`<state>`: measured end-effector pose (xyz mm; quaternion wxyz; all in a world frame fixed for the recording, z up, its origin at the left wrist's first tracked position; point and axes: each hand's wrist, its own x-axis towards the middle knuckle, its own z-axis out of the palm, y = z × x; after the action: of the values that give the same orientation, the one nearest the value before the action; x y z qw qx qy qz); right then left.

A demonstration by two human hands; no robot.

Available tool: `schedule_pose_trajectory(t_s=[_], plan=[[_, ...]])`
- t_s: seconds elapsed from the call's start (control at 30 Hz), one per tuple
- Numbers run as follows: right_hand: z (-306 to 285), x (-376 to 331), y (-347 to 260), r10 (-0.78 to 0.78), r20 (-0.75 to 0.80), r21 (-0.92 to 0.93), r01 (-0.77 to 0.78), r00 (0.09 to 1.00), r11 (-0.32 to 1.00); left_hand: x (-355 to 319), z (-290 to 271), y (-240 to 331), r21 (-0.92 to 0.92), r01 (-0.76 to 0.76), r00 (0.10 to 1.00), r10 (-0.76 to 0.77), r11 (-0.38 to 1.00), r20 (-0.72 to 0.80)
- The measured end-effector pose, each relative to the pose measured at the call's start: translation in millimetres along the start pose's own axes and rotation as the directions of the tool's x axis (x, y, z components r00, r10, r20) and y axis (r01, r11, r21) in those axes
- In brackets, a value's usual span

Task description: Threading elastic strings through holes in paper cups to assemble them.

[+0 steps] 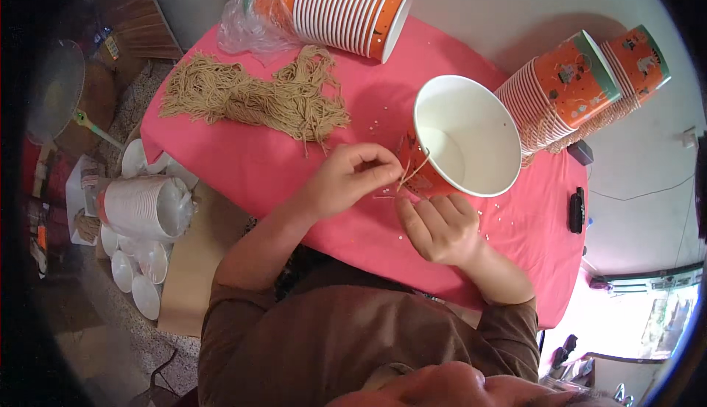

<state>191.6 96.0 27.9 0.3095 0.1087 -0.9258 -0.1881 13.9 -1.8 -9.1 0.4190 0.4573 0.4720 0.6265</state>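
An orange paper cup (465, 136) with a white inside lies tilted on the pink tablecloth (250, 164), its mouth facing me. My left hand (346, 180) pinches a thin tan string (412, 171) that runs to the cup's side near the rim. My right hand (440, 227) sits just below the cup, fingers curled upward against its lower side, touching the string's end. A heap of tan strings (254, 94) lies on the cloth to the far left of my hands.
A stack of orange cups in clear plastic (331, 6) lies at the far edge. Two more cup stacks (582, 83) lie at the right. A black device (577, 210) rests near the right edge. White lids (143, 208) sit left, below the table.
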Motion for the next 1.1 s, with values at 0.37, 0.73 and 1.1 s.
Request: schedule_pose_trajectory(t_s=[0.37, 0.73, 1.1], plan=[[4.3, -9.0, -1.2, 0.324, 0.080, 0.544, -0.313, 0.943, 0.778, -0.1, -8.9, -11.4, -0.317, 0.265, 0.958, -0.212, 0.911, 0.193], [19.7, -6.8, -7.1, 0.385, 0.743, 0.665, -0.670, 0.548, -0.329, -4.9, 1.6, -20.7, -0.412, 0.233, 0.972, -0.203, 0.881, 0.116], [21.9, -8.3, -8.4, 0.405, 0.762, 0.633, -0.715, 0.506, -0.298, -7.6, 12.2, -22.7, -0.074, 0.084, 0.996, -0.084, 0.994, 0.003]])
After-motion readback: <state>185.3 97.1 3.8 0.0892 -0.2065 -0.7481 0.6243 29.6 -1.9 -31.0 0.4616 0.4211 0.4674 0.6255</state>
